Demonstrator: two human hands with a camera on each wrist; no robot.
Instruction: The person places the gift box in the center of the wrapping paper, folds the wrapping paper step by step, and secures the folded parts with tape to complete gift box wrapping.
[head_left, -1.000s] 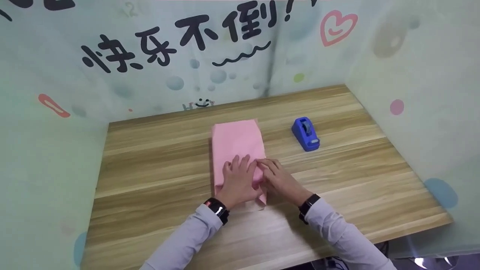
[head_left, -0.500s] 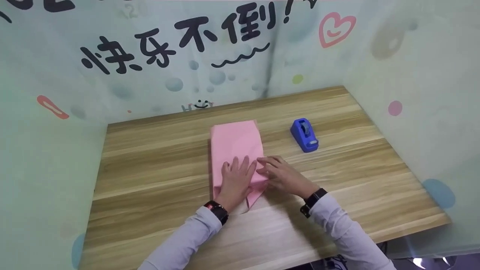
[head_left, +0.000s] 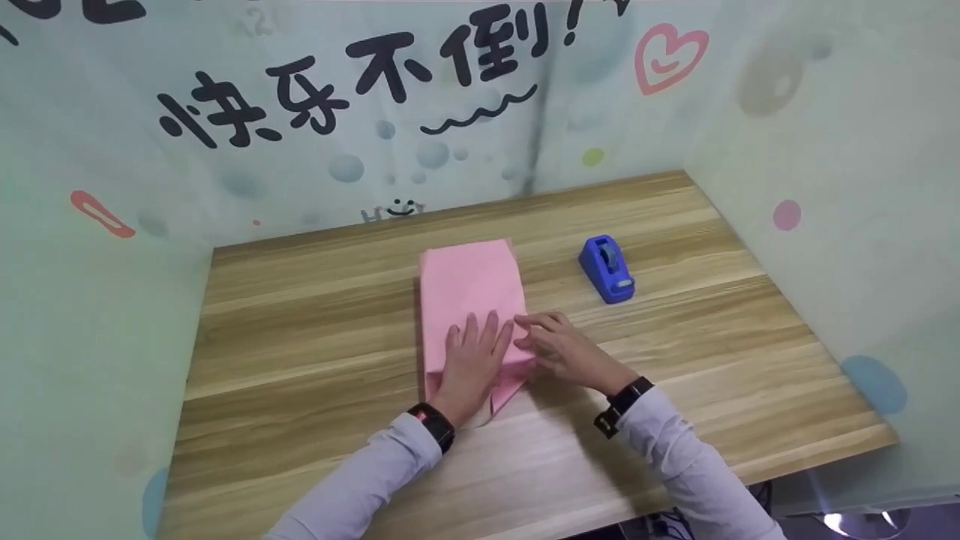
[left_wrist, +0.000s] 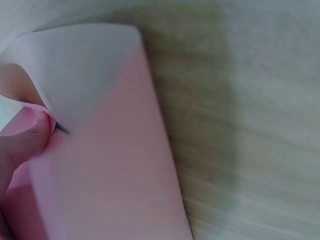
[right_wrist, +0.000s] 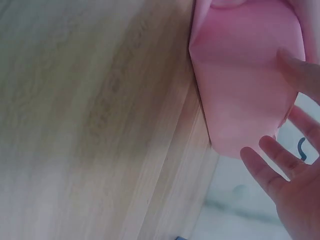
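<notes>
A package wrapped in pink paper (head_left: 469, 281) lies on the wooden table, its long side running away from me. My left hand (head_left: 474, 371) rests on its near part with the fingers straight and spread. In the left wrist view the left thumb (left_wrist: 35, 135) presses against the folded paper at the near end, where a wide flap (left_wrist: 115, 165) extends with a pale corner. My right hand (head_left: 574, 356) is at the right edge of the package. In the right wrist view its thumb (right_wrist: 302, 75) touches the pink side, while the other fingers are spread apart.
A blue tape dispenser (head_left: 607, 270) stands on the table (head_left: 300, 337) to the right of the package. Printed fabric walls (head_left: 285, 172) enclose the table at the back and both sides. Dark cables (head_left: 667, 525) show below the front edge.
My right hand has shifted slightly right, and its fingers have lifted from the top edge. The pointed flap at the near end has swung left. My left hand stays nearly in place.
</notes>
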